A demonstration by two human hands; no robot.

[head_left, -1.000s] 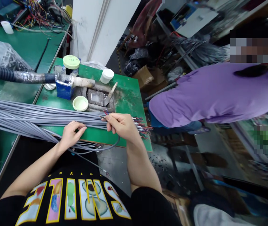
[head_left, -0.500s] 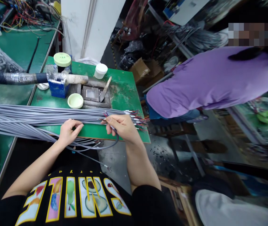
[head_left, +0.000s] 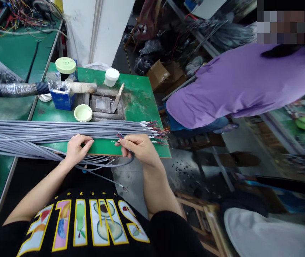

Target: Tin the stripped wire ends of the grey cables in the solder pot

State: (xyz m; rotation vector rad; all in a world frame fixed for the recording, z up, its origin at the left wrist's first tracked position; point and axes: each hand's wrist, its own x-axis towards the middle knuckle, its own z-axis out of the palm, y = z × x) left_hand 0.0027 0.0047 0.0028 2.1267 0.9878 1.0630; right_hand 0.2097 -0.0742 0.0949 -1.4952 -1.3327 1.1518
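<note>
A thick bundle of grey cables [head_left: 34, 134] lies across the green table [head_left: 139, 103], its stripped coloured ends [head_left: 156, 132] fanned out at the table's right edge. My right hand [head_left: 138, 148] pinches one grey cable near its stripped tip, and that cable loops down below the table's front edge. My left hand [head_left: 77, 148] is closed on grey cables at the front of the bundle. Several loose cable ends hang off the edge between my hands.
Behind the bundle sit a metal solder pot [head_left: 101, 105] with a scraper, a pale green lid [head_left: 83, 112], a blue box [head_left: 61, 98], a white jar [head_left: 111, 76] and a corrugated hose [head_left: 13, 88]. A person in a purple shirt [head_left: 238, 85] bends over at the right.
My right hand has drawn the pinched cable slightly toward me, away from the fanned ends. My left hand stays on the bundle. The view has shifted a little.
</note>
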